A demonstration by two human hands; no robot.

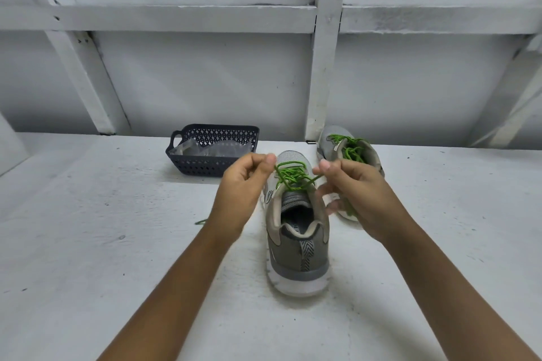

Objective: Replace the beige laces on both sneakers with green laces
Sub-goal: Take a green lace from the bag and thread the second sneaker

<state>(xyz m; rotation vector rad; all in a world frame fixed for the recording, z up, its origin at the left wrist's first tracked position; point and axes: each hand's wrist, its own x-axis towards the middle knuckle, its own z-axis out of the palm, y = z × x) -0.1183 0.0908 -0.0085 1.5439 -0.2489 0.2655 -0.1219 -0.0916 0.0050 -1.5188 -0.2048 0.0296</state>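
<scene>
1. The near grey-and-beige mesh sneaker [296,246] stands upright on the white painted surface [102,243], heel towards us, between our two hands.
2. Its thin, round green lace [290,177] crosses the upper eyelets. No beige lace shows on it.
3. Our left hand [243,187] has its fingers curled and pinches one strand between thumb and forefinger, just above the tongue.
4. Our right hand [360,196] pinches the other strand the same way, and more green cord trails down through its lower fingers.
5. A green tail [201,222] shows on the surface beside our left wrist.
6. The second grey sneaker [330,141] sits behind our right hand, already carrying its own green lace [349,149].
7. We judge the cord light, limp and somewhat slick, so it should slide easily through the eyelets but could slip from a loose pinch.
8. It is best held close to the eyelets or at the stiff tip, with even tension on both sides.
9. The shoe itself looks light and could shift under a hard pull.
10. A dark perforated plastic basket [199,164] holding clear packaging [211,148] sits further back, on the left.
</scene>
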